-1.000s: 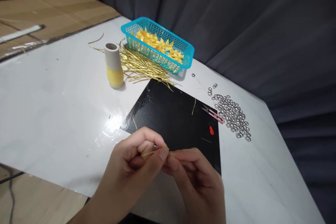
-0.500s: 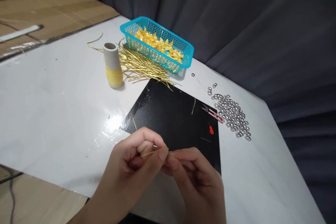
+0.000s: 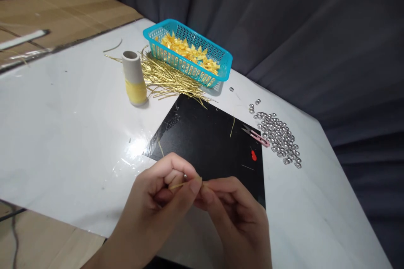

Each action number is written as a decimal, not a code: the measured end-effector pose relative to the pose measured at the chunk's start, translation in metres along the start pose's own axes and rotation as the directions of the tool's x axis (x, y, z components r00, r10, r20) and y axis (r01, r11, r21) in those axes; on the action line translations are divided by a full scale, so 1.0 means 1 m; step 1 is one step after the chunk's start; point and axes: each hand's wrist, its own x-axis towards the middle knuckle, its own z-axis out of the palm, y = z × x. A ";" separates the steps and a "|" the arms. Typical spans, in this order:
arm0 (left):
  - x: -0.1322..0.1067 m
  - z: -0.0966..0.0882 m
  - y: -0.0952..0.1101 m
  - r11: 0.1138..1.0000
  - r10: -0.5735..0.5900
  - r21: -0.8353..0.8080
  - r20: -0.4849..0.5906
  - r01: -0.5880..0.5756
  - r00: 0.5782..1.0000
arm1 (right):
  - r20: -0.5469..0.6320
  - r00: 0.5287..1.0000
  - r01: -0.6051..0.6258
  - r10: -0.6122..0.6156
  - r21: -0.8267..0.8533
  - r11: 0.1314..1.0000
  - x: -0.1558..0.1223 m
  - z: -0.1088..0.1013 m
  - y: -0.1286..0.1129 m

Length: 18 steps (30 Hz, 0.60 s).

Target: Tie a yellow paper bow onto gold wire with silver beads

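My left hand is closed in a pinch on a thin yellow strip, whose end shows between the thumb and the curled fingers. Right against it, my right hand is closed too, its thumb and index fingertip meeting beside the left fingertips. What the right fingers pinch is mostly hidden; a small yellowish bit shows where the two hands meet. Both hands are held over the near edge of a black mat. On the mat lie pink-handled thread snips, a small red piece and short gold strands.
A blue basket of yellow folded pieces stands at the back. Gold strands lie in front of it, beside an upright spool wound with yellow thread. Silver beads are heaped at right on the white table.
The view has shifted very slightly. Both hands keep the same pinch, and nothing on the table has visibly moved.
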 end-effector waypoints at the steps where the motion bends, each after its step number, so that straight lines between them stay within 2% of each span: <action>1: 0.000 0.000 0.000 1.000 -0.002 0.007 0.000 0.002 1.000 | 0.001 1.000 -0.003 0.003 0.002 1.000 0.000 0.000 0.000; 7: 0.001 -0.002 -0.004 0.999 0.010 0.033 -0.013 -0.010 1.000 | -0.001 1.000 -0.022 0.022 0.027 0.999 0.000 0.001 -0.002; 13: 0.004 -0.006 -0.005 0.997 0.047 0.061 0.083 -0.052 0.995 | -0.002 1.000 -0.023 0.023 0.056 0.998 0.000 0.000 -0.002; 18: 0.003 -0.002 -0.003 0.999 0.020 0.036 0.030 -0.021 0.999 | -0.005 1.000 -0.030 0.030 0.045 0.999 -0.001 -0.001 -0.001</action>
